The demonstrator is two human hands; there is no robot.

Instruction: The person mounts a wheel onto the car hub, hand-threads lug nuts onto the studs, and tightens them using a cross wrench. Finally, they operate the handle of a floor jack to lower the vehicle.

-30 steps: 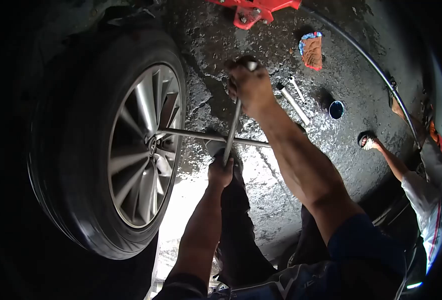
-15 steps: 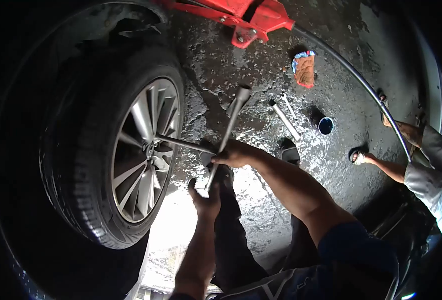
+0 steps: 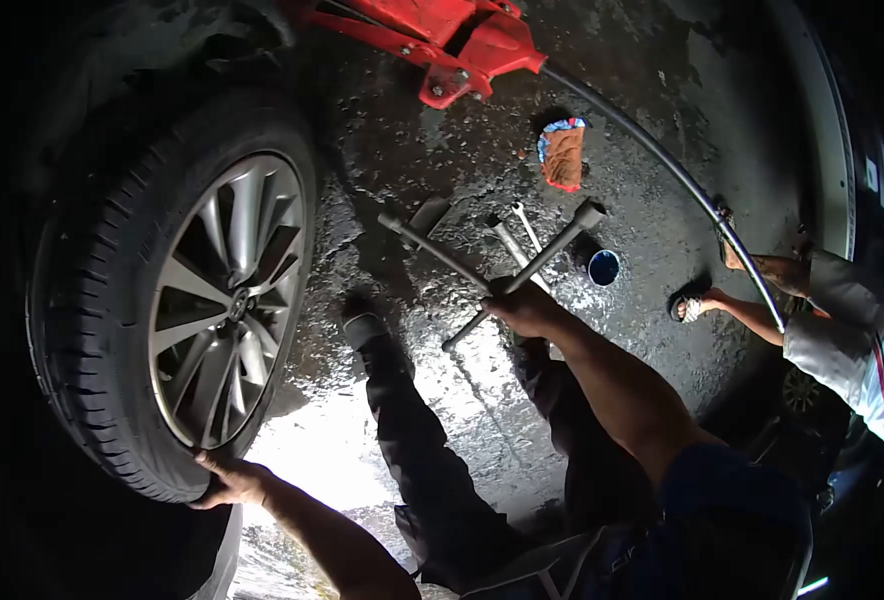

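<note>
My right hand (image 3: 524, 308) is closed around the middle of a four-way lug wrench (image 3: 442, 252), held above the floor and apart from the wheel. The wrench's arms spread out on several sides of my fist, and one socket end points to the upper right. At the left stands a car wheel, a black tire (image 3: 112, 330) on a multi-spoke alloy rim (image 3: 224, 350). My left hand (image 3: 232, 480) grips the tire's lower edge, with the thumb on the sidewall by the rim. Its other fingers are partly hidden behind the tire.
A red floor jack (image 3: 482, 50) with a long handle (image 3: 662, 165) lies at the top. On the wet floor are a folded brown cloth (image 3: 563, 155), a metal tube (image 3: 512, 245), a wrench (image 3: 528, 228) and a blue-lined cup (image 3: 604, 267). Another person's legs (image 3: 747, 315) are at right.
The lug wrench has come away from the wheel's centre and moved right in my right hand. My left hand has left the wrench's lower end and moved down-left onto the tire.
</note>
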